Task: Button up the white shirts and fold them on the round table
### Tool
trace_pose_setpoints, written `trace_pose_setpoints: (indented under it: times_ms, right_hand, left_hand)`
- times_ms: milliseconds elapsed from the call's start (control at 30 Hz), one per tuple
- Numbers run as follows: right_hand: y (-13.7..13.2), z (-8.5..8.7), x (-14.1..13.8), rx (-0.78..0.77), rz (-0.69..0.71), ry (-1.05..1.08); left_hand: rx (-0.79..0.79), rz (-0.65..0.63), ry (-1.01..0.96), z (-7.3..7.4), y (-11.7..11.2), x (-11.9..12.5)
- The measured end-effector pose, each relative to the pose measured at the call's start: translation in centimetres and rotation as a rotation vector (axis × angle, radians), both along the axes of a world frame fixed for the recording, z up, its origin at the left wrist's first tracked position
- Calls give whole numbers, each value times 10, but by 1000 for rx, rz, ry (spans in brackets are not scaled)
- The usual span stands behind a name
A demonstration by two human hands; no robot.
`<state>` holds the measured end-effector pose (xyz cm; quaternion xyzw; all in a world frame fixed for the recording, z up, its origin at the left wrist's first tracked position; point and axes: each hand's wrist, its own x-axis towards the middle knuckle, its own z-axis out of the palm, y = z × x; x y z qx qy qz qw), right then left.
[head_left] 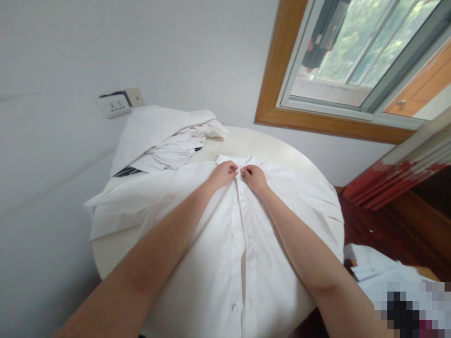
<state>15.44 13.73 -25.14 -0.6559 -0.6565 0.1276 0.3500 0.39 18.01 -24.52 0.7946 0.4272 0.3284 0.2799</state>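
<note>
A white button-up shirt [204, 281] lies spread face up on a round cream table [278, 145], its collar toward the wall. Its front placket is partly parted, with several buttons showing down one edge. Just below the collar, my left hand [225, 173] pinches the left edge of the placket. Close beside it, my right hand [254, 177] pinches the other edge, the two hands' fingertips nearly meeting. The button or buttonhole between the fingers is too small to make out.
Folded white cloth [165, 131] is heaped on the table's back left. A wall socket [114, 105] is behind it. A wood-framed window [282, 70] stands at the back right, above a red and white curtain [380, 183]. White papers or cloth [373, 263] lie at the lower right.
</note>
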Motion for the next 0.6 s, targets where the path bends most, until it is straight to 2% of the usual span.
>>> trace_pose_setpoints:
  times_ms: [267, 467, 600]
  right_hand:
    - [0, -1, 8, 1, 137, 59]
    - [0, -1, 5, 3, 100, 38]
    - [-1, 1, 4, -13, 85, 29]
  left_hand:
    - [-36, 15, -59, -3, 2, 0]
    - [-61, -38, -186, -9, 5, -1]
    - [11, -68, -142, -11, 5, -2]
